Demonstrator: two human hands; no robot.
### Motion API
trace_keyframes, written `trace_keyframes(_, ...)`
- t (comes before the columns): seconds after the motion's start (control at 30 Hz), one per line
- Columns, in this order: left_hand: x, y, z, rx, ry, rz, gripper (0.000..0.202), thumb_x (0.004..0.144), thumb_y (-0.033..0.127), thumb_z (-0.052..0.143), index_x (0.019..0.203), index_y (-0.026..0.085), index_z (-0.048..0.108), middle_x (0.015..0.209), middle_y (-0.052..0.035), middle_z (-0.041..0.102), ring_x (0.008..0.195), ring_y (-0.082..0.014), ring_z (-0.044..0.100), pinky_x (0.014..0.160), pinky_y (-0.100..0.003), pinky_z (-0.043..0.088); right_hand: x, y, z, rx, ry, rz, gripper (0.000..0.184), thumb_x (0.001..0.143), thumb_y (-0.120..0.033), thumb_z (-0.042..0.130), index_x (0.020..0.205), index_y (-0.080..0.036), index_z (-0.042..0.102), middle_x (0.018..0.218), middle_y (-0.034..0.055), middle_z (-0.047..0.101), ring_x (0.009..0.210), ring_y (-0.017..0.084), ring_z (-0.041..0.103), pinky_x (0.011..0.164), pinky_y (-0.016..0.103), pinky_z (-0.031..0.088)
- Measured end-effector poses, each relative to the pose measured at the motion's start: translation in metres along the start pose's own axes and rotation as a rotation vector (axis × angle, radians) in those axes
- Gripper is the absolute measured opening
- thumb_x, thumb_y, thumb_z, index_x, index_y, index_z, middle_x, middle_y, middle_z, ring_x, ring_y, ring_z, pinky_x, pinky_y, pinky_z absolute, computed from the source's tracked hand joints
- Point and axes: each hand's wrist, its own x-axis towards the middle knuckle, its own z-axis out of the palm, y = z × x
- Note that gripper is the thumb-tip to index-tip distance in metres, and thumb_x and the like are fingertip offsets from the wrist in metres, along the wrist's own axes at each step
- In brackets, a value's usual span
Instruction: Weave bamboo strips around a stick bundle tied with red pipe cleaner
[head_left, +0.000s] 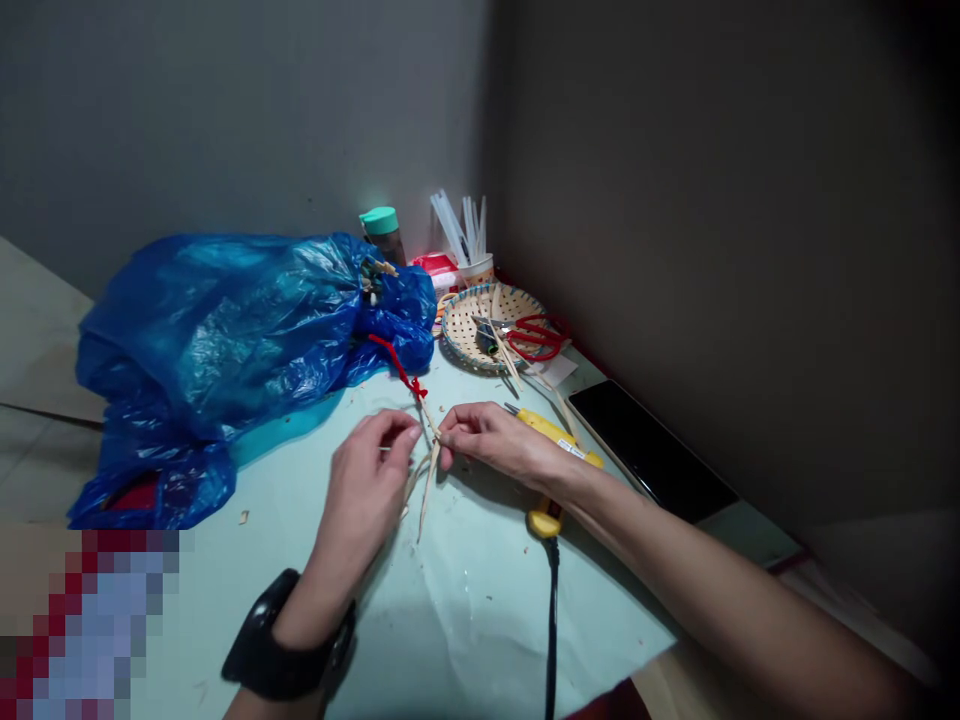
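A thin stem wrapped in pale, straw-like strips [435, 450] stands between my hands, its loose ends hanging over the table. Its upper part is a fuzzy red wire [397, 360] with a small knotted bunch. My right hand [487, 440] pinches the wrapped stem between thumb and fingers. Just left of the stem, my left hand [367, 475] has thumb and fingertips pressed together; whatever they hold is too small to tell. A black watch sits on my left wrist. Beneath my right forearm lies a yellow glue gun [544, 430] with a black cord.
A blue plastic bag [247, 310] bulges on the left. Behind my hands, a woven basket [457, 345] holds red-handled scissors [536, 338] and strips. A cup of clear sticks [476, 268] and a green-lidded jar [384, 228] stand by the wall. A dark phone [649, 450] lies right.
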Motion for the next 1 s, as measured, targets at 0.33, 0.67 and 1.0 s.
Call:
trace_keyframes(0.33, 0.002, -0.022, 0.02, -0.561, -0.315, -0.345, 0.018, 0.079, 0.029, 0.055, 0.07, 0.014, 0.054, 0.052, 0.0069, 0.036, 0.041, -0.0037, 0.018, 0.038, -0.019, 0.009, -0.009, -0.009, -0.004, -0.498, -0.072, -0.116, 0.02, 0.088, -0.022, 0.043, 0.091, -0.014, 0.061, 0.08, 0.0037, 0.068, 0.068, 0.012, 0.054, 0.063, 0.022, 0.035)
trace_keyframes(0.67, -0.003, -0.021, 0.026, -0.486, -0.164, -0.357, 0.023, 0.076, 0.029, 0.057, 0.059, 0.015, 0.051, 0.042, 0.008, 0.03, 0.038, -0.0034, 0.019, 0.039, -0.021, 0.01, -0.026, -0.026, 0.007, -1.173, 0.143, -0.147, 0.022, 0.088, -0.029, 0.044, 0.075, -0.018, 0.058, 0.059, 0.002, 0.056, 0.048, 0.011, 0.04, 0.051, 0.027, 0.019)
trace_keyframes(1.0, -0.006, -0.022, 0.017, -0.811, -0.208, -0.405, 0.015, 0.074, 0.026, 0.063, 0.08, 0.012, 0.061, 0.046, 0.0085, 0.034, 0.039, -0.0027, 0.02, 0.04, -0.021, 0.011, -0.028, -0.023, 0.02, -1.105, 0.018, -0.327, 0.024, 0.093, -0.029, 0.043, 0.091, -0.017, 0.063, 0.086, 0.0069, 0.066, 0.082, 0.018, 0.058, 0.067, 0.027, 0.033)
